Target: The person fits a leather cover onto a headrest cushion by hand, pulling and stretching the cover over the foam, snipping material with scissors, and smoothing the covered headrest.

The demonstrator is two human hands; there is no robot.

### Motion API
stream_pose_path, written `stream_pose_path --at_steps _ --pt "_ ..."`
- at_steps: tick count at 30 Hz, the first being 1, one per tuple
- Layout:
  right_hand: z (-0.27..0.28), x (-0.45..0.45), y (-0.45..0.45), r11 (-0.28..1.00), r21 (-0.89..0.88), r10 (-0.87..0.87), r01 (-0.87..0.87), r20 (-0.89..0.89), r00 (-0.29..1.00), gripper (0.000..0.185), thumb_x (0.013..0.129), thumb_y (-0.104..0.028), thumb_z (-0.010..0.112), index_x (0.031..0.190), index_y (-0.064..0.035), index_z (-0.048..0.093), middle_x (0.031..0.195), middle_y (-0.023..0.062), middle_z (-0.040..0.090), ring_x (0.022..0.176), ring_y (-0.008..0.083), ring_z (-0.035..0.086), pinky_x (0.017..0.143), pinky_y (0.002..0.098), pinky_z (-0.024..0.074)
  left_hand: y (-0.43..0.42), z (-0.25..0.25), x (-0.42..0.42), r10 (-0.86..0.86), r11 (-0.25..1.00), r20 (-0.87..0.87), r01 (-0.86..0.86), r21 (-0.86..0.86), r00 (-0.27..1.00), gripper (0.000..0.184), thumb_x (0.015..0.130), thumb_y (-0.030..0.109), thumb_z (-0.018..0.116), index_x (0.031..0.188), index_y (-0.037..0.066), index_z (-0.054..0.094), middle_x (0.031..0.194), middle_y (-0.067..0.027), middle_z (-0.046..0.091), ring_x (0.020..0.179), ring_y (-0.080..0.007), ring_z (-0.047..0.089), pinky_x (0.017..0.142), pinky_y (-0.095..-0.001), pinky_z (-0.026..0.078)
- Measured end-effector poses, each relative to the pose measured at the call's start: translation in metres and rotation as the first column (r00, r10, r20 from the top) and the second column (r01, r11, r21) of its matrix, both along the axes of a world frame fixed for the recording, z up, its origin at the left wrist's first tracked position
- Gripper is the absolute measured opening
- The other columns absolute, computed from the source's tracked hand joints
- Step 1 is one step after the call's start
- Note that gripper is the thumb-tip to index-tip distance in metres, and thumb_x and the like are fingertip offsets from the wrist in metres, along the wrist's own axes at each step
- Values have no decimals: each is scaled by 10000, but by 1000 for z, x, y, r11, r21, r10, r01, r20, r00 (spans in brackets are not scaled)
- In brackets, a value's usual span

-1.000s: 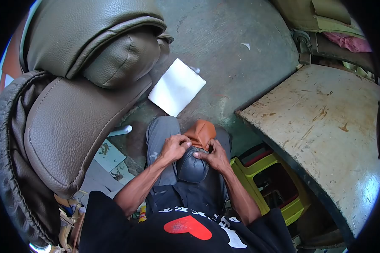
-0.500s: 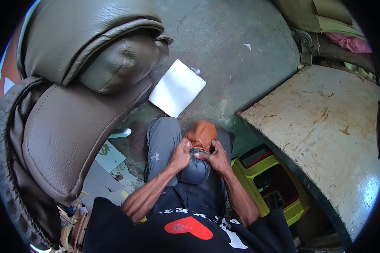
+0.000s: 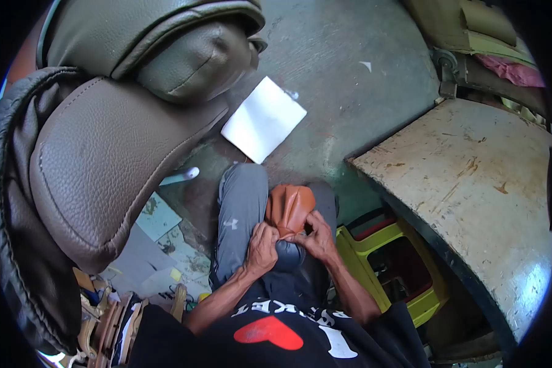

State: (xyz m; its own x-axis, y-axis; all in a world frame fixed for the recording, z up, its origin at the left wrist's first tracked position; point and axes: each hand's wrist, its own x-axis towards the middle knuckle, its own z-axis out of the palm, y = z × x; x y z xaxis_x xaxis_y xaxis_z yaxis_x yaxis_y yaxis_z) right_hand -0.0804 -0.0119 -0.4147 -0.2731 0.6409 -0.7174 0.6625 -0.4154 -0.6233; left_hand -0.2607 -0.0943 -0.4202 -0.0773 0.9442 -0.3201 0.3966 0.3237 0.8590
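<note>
Grip of left hand (image 3: 262, 249) and right hand (image 3: 318, 238) pinches lower edge of orange cover (image 3: 290, 207), against dark padded piece (image 3: 289, 256). White sheet (image 3: 264, 120) lies on floor (image 3: 325, 80).

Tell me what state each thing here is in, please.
Left hand: closed on the leather's edge
Right hand: pinching that edge
Orange leather: creased, bunched
Dark pad: partly covered
White sheet: lying flat
Tabletop: scuffed, stained
Pink cloth: crumpled
Brown cover: stitched along its rim
</note>
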Motion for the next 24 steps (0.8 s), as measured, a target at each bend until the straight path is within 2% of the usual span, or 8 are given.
stream_pose_path --at_steps 5,8,12,15,17,18,20,24 --pt "-4 8 0 995 97 0 7 -74 997 520 695 -381 913 947 -16 641 926 86 556 926 278 561 822 381 449 -2 -3 -3 -53 998 61 55 -28 997 111 987 96 538 998 -15 537 964 -206 526 912 -403 519 834 -491 428" --pt "3 8 -8 994 94 -50 58 -85 995 471 723 -339 900 952 -20 639 955 84 562 945 263 567 834 376 454 -11 5 16 107 994 -30 -107 -23 994 135 951 111 603 1004 1 544 970 -177 540 920 -368 524 836 -481 425" --pt "1 9 -13 980 129 -135 149 -110 985 462 735 -310 891 991 -16 644 971 92 568 962 269 576 849 377 459 -6 -4 31 205 978 -68 -201 59 976 107 933 75 597 988 5 538 934 -181 535 890 -364 524 824 -477 426" --pt "-6 17 -7 994 88 -50 58 -83 995 453 785 -286 857 1080 -14 648 1046 100 583 1043 256 585 921 361 458 -5 -12 33 198 975 -56 -190 113 979 93 923 53 589 981 5 534 917 -183 530 862 -370 522 812 -479 428" --pt "-18 32 -15 979 45 -175 197 -291 940 447 850 -282 811 1170 -20 643 1132 99 584 1123 236 573 1002 346 436 4 -15 34 201 973 -62 -192 128 978 67 938 60 565 955 8 525 890 -188 523 836 -381 522 793 -488 425" --pt "-23 45 -10 989 -50 -150 141 -327 933 428 901 -285 772 1210 -22 635 1205 99 575 1192 223 551 1062 347 407 8 -22 35 213 971 -75 -203 127 974 71 951 73 553 939 11 520 879 -191 519 829 -388 522 785 -494 422" --pt "-15 50 3 990 -117 -116 83 -310 944 443 906 -291 771 1227 -22 628 1215 98 571 1195 225 550 1064 352 407 14 -22 39 201 971 -126 -181 155 971 107 1004 53 468 935 -22 503 872 -223 497 817 -412 513 763 -502 422" --pt "-17 54 24 968 -248 -39 -41 -312 949 517 889 -314 811 1276 -42 601 1213 78 550 1194 209 533 1066 347 396 17 -36 45 199 970 -195 -164 182 961 130 982 112 511 894 16 511 858 -206 514 817 -406 534 767 -511 421"
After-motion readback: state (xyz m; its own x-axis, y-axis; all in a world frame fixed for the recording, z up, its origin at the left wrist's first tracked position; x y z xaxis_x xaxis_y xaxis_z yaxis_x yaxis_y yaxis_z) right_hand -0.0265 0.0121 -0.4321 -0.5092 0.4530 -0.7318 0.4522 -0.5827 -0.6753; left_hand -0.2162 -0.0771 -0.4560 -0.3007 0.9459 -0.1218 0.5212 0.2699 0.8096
